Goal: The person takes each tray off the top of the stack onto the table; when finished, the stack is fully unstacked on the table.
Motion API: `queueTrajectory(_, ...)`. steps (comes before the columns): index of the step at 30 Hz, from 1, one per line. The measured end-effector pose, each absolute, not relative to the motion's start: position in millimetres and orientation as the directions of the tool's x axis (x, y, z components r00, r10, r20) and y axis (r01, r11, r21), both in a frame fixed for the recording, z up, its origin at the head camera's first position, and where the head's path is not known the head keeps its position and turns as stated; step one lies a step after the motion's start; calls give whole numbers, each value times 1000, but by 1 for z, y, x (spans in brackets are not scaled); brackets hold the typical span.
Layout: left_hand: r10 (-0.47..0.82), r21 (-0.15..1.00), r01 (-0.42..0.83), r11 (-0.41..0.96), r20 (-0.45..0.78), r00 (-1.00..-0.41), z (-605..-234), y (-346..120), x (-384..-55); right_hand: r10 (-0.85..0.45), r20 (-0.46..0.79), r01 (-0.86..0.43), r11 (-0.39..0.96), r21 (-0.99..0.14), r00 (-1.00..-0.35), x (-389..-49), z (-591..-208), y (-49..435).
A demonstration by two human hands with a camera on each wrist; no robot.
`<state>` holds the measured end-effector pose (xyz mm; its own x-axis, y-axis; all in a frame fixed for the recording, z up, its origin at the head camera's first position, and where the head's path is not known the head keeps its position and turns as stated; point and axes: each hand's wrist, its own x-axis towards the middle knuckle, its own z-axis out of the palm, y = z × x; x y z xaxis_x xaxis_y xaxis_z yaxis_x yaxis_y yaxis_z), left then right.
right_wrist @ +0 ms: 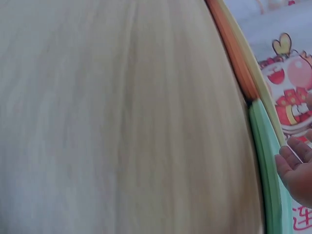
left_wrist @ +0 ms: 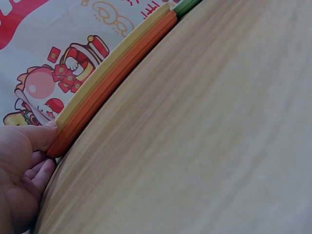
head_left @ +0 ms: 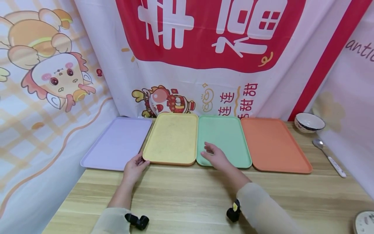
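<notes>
"Four faces in a row from my station: a lavender tray (head_left: 117, 143), a yellow tray (head_left: 172, 138), a green tray (head_left: 225, 135) and an orange tray (head_left: 274, 144), all smooth rectangles with rounded corners and low rims."

"Is the yellow one alone?"

"No, my left wrist view shows an orange layer (left_wrist: 109, 85) right under it; I can't count the layers."

"And the fingers?"

"The left hand (head_left: 135, 167) pinches the yellow tray's near left corner, thumb on the upper edge. The lavender one lies just left of those fingers. The right hand (head_left: 215, 156) is unloaded, its fingers loosely bent over the green one; the orange tray sits to their right."

"Other containers?"

"I see one round bowl (head_left: 309, 121), pale with dark patterning, well right of the right fingers; its contents I can't make out. Nearer me, one spoon (head_left: 335, 166), shiny-headed and white-handled, lies on the wood-grained bench (head_left: 187, 195)."
</notes>
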<state>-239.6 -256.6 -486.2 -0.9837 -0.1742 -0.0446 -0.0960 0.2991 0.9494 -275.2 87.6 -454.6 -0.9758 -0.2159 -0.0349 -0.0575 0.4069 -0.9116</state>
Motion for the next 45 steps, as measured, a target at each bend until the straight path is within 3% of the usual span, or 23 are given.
queueTrajectory(6,-177,951,-91,297,-39,-983,-486,-257,-239,-234,-30,-69,404,-912,-972,-275,-465,69)
queueTrajectory(25,-174,947,-81,312,-27,-984,-487,-256,-239,-193,-74,-59,604,-795,-978,-279,-469,56)
queueTrajectory(38,-188,937,-89,337,-25,-982,-488,-258,-240,-163,-96,-5,529,-849,-982,-276,-464,52)
queueTrajectory(45,-188,933,-100,346,-36,-982,-487,-257,-240,-99,-91,48,365,-930,-991,-273,-463,46)
